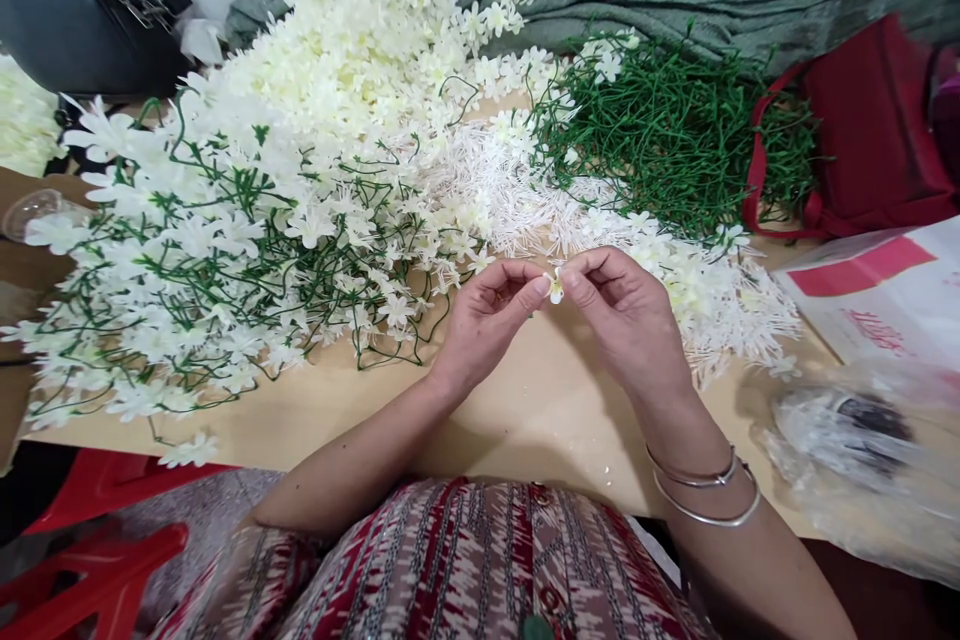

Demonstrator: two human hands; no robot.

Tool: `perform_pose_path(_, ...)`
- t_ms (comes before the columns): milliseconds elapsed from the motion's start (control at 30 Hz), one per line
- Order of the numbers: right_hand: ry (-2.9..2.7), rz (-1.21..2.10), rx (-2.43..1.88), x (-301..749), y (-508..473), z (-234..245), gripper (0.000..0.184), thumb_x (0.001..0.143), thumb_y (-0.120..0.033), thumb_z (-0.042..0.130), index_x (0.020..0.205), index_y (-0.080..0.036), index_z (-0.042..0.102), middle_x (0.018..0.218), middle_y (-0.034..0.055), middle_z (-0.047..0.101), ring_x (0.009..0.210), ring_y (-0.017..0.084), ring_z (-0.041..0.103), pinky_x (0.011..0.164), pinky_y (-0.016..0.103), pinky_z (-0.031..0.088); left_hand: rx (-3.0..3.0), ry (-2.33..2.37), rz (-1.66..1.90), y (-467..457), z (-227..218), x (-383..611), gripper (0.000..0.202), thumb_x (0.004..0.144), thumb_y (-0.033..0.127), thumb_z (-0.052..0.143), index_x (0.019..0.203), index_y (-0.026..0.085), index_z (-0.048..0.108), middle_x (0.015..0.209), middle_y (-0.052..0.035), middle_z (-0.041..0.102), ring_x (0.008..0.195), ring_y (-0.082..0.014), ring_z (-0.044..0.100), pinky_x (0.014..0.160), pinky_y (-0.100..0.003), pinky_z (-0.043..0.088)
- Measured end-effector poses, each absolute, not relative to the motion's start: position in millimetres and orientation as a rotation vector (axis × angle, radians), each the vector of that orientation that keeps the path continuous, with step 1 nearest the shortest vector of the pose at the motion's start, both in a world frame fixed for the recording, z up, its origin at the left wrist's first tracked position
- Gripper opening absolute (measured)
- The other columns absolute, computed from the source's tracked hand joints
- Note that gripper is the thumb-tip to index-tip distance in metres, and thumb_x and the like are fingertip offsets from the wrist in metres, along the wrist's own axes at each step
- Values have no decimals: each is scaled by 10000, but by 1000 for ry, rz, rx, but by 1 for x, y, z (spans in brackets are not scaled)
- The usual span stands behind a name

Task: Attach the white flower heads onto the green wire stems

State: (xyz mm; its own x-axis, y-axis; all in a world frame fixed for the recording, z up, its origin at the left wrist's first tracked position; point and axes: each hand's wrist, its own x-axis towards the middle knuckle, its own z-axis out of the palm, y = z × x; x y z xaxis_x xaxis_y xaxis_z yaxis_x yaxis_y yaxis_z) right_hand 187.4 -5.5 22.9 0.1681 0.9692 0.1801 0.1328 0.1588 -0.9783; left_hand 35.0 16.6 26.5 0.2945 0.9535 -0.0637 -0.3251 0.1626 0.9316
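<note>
Between my two hands is a small white artificial flower (556, 288) with a yellowish centre. My left hand (491, 315) pinches it from one side with thumb and index finger. From the other side my right hand (622, 305) pinches it too, with two bracelets on that wrist. Behind the hands lie many thin white stamen pieces (495, 175). On the left spreads a heap of white flowers on green stems (247, 250). Loose cream-white petals (352, 50) are piled at the back, and bare green stems (660, 130) form a mound at the back right.
A black bag (90, 15) stands at the back left, a dark red bag (885, 130) at the right. Nearer on the right are a white printed bag (885, 290) and clear plastic bags (862, 460). Red stools (112, 570) stand below the table edge (300, 435) at the left.
</note>
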Motion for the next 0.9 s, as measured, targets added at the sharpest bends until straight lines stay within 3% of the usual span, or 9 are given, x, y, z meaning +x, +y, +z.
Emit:
perform_pose_path(167, -1424, 432, -1252, 184, -9, 32, 71, 892, -256, 742, 952, -273, 707, 944, 29, 690, 953, 215, 674, 883, 419, 565, 952, 881, 1100, 16, 28, 35, 322, 802, 469, 867, 829, 185, 720, 786, 9, 665, 719, -99, 566, 710, -228, 472)
perform_pose_path(400, -1526, 349, -1264, 183, -10, 34, 137, 922, -180, 706, 984, -290, 761, 962, 11, 790, 919, 196, 747, 859, 395, 607, 949, 822, 1068, 16, 29, 34, 289, 807, 456, 869, 824, 195, 745, 778, 4, 701, 729, -104, 617, 769, -250, 526)
perform_pose_path(700, -1493, 378, -1283, 185, -11, 30, 112, 928, -198, 716, 964, -299, 744, 930, -22, 811, 890, 193, 763, 870, 395, 590, 1007, 856, 1075, 18, 32, 33, 251, 787, 446, 887, 835, 218, 794, 774, -3, 748, 704, -106, 646, 728, -253, 554)
perform_pose_path(900, -1649, 231, -1240, 187, -9, 28, 199, 957, -175, 671, 1059, -329, 745, 1014, -11, 832, 971, 224, 789, 905, 443, 580, 1081, 901, 1125, 17, 28, 33, 209, 821, 414, 860, 859, 217, 799, 824, -20, 772, 744, -122, 673, 762, -271, 568)
